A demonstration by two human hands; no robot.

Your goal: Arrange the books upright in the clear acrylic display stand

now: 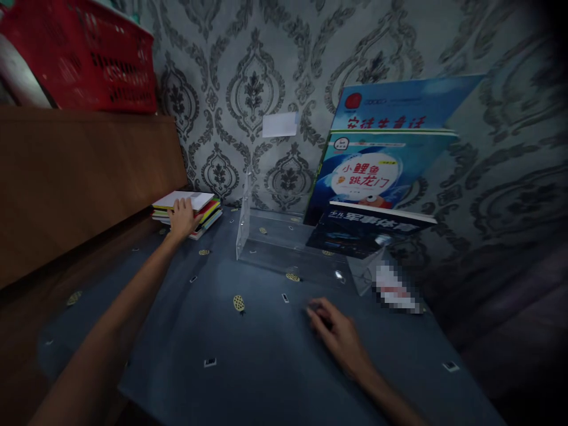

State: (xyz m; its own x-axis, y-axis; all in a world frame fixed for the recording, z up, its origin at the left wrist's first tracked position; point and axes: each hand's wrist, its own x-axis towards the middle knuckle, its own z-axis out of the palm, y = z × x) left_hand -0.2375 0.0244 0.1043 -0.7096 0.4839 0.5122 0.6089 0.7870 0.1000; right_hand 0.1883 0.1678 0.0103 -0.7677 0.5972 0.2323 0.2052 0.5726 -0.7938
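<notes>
I'm seeing left hand [183, 220] resting on book stack [207, 216], back left of counter [177, 331] (can't tell if it's pinching), right hand [336, 332] hovering, grip loosely open, books [366, 177] leaning in clear rack [242, 223].

Left arm [128, 296] is stretched way out, running up from the bottom left to the left grip [183, 221], which is back-of-hand up with the fingers [181, 205] pointing forward and a bit bent. Right forearm [384, 384] comes in from the bottom right and doesn't reach nearly as far, and the right grip [323, 319] is just kinda loosely curled, with a small gap between thumb [320, 332] and index finger [323, 302].
</notes>
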